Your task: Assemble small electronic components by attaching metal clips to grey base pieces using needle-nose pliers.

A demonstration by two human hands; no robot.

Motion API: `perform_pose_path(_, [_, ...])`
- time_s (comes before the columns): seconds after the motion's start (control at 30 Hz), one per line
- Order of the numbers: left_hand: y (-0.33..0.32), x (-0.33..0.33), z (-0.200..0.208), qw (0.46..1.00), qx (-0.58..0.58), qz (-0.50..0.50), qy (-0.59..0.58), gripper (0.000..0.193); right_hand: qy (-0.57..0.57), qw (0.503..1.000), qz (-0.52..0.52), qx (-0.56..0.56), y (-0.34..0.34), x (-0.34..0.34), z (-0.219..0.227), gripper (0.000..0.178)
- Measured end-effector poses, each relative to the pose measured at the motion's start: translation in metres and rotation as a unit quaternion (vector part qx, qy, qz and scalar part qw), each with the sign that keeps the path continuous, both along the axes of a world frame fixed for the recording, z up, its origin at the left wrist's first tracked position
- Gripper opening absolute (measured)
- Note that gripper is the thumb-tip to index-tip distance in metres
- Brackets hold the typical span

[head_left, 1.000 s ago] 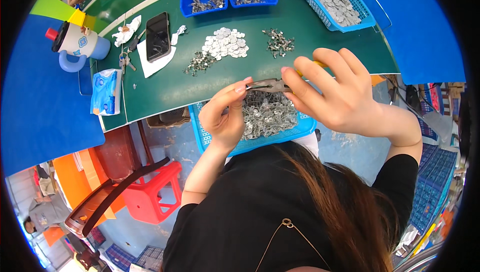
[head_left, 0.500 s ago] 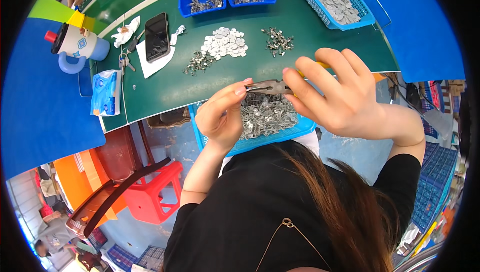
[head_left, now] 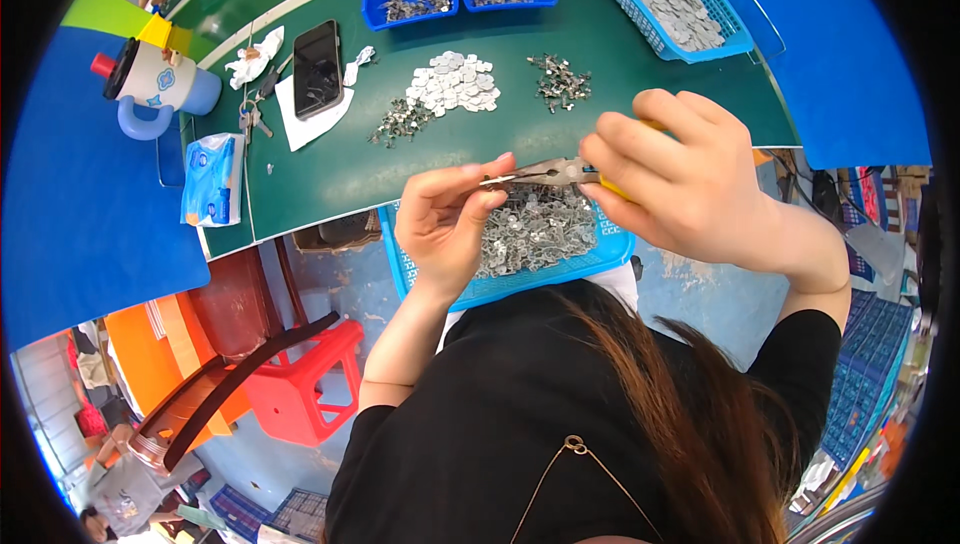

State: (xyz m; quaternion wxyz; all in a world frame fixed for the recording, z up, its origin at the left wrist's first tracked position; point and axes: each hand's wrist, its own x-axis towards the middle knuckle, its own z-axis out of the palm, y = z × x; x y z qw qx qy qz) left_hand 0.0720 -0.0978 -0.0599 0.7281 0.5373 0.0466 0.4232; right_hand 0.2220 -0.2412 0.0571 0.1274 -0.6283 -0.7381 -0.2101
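My right hand (head_left: 690, 179) grips a pair of pliers (head_left: 558, 173) with yellow handles, their jaws pointing left. At the jaw tips, my left hand (head_left: 437, 229) holds a small metal piece (head_left: 492, 182) between thumb and fingers; its exact shape is too small to make out. Below both hands, a light-blue basket (head_left: 480, 294) on my lap holds many small metal pieces (head_left: 535, 234). Beyond the hands, a pile of flat pale metal plates (head_left: 455, 82) lies on the green table (head_left: 330, 179), with heaps of small metal clips (head_left: 403, 122) and more clips (head_left: 560, 82) beside it.
Two blue bins (head_left: 415, 14) of small parts and a blue mesh basket (head_left: 655, 4) of flat discs stand at the back. Leftward are a phone (head_left: 317, 69), keys (head_left: 255, 116), a tissue pack (head_left: 212, 181) and a handled tumbler (head_left: 165, 84). A red stool (head_left: 305, 384) stands lower left.
The pliers and my right hand have shifted slightly right. My left thumb has dropped away from the index finger, leaving the small metal piece showing at the jaw tips.
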Motion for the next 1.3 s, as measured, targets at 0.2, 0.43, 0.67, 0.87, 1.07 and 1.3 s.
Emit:
perform_pose_path(0.2, [0.002, -0.001, -0.01, 0.999, -0.008, -0.01, -0.046, 0.014, 0.113, 0.993, -0.023, -0.026, 0.002, 0.003, -0.004, 0.039])
perform_pose_path(0.43, [0.002, -0.003, -0.01, 0.999, 0.027, 0.014, -0.01, 0.015, 0.04, 0.998, -0.031, 0.029, 0.005, -0.002, -0.002, 0.042])
perform_pose_path(0.67, [0.004, -0.001, -0.008, 0.994, 0.089, 0.057, 0.008, 0.016, -0.011, 0.999, -0.017, 0.05, 0.008, -0.007, -0.003, 0.042])
perform_pose_path(0.87, [0.002, -0.001, -0.009, 0.989, 0.121, 0.086, 0.021, 0.017, -0.036, 0.998, -0.011, 0.058, 0.009, -0.01, -0.001, 0.041])
perform_pose_path(1.07, [0.004, 0.001, -0.007, 0.984, 0.149, 0.099, 0.014, 0.017, -0.041, 0.997, -0.014, 0.063, 0.009, -0.011, -0.001, 0.04])
perform_pose_path(1.3, [0.004, 0.002, -0.007, 0.983, 0.153, 0.097, 0.018, 0.016, -0.052, 0.997, -0.018, 0.052, 0.008, -0.012, 0.0, 0.04])
